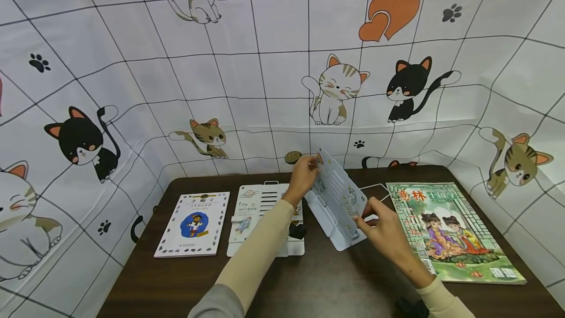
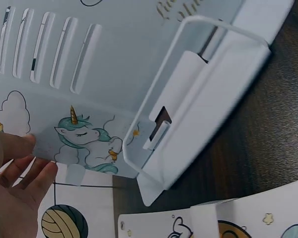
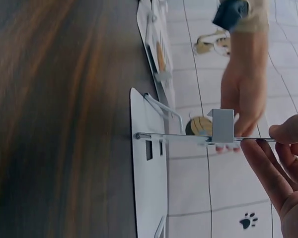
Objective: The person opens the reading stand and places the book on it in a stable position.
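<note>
A light blue book stand [image 1: 339, 188] with a unicorn print stands on the table, its slotted panel raised at an angle from the flat base [image 1: 319, 214]. My left hand [image 1: 304, 174] pinches the panel's far edge between thumb and fingers; in the left wrist view, that hand [image 2: 21, 173] is beside the printed unicorn [image 2: 84, 134]. At the near edge, my right hand [image 1: 383, 224] grips the panel with thumb and fingertips. The right wrist view shows the panel edge-on, a small bent tab [image 3: 222, 126] on it, between both hands. A wire bracket [image 2: 161, 79] crosses the panel's lower part.
Left of the stand lies a folded white book stand [image 1: 247, 205] printed "Tiny universe", partly behind my left arm. Farther left is a white booklet [image 1: 192, 225]. A green illustrated magazine [image 1: 454, 234] lies at the right. A cat-print curtain [image 1: 282, 77] hangs behind the dark table [image 1: 318, 283].
</note>
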`<state>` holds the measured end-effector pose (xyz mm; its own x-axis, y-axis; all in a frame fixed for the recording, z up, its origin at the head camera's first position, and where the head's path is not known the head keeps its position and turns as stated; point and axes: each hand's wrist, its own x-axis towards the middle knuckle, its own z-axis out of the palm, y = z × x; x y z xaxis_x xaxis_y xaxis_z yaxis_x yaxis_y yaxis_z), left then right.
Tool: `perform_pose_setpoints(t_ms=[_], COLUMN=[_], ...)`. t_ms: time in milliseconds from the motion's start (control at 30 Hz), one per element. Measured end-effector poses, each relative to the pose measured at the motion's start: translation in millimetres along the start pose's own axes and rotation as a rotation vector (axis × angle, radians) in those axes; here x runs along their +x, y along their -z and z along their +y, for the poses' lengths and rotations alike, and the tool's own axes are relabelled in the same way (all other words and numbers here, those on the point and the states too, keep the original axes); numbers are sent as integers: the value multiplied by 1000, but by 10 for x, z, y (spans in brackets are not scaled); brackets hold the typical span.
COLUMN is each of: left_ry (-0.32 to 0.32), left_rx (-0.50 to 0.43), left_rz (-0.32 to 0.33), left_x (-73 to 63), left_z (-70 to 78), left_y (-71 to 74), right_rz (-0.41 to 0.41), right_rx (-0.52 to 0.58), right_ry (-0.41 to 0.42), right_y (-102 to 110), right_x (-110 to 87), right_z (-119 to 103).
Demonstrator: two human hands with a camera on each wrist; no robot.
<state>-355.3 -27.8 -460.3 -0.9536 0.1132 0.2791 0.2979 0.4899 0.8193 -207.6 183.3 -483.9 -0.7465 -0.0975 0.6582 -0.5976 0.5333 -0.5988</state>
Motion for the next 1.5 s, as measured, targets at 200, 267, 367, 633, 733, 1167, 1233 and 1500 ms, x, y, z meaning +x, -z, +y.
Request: perform_pose_setpoints(t_ms=[200, 267, 367, 633, 733, 1167, 1233, 1500], left_ry=[13, 20, 22, 10, 1, -222, -255, -250], left_rx=[-7, -12, -11, -51, -83, -34, -36, 13], left_rz=[-52, -72, -102, -138, -122, -84, -83, -76], left_x=[38, 50, 69, 34, -32, -728, -856, -1206], left_z=[37, 40, 35, 21, 24, 368, 427, 655], left_y=[13, 16, 14, 50, 63, 170, 164, 60], right_rz=[-54, -69, -70, -61, -62, -58, -53, -35], right_rx=[7, 14, 27, 24, 16, 43, 50, 45], right_ry=[31, 31, 25, 23, 18, -81, -86, -79], right_y=[-129, -159, -181, -187, -188, -190, -193, -225], right_x=[-3, -1, -1, -2, -7, -15, -21, -49], right_z=[-93, -108, -126, -139, -136, -134, -141, -121])
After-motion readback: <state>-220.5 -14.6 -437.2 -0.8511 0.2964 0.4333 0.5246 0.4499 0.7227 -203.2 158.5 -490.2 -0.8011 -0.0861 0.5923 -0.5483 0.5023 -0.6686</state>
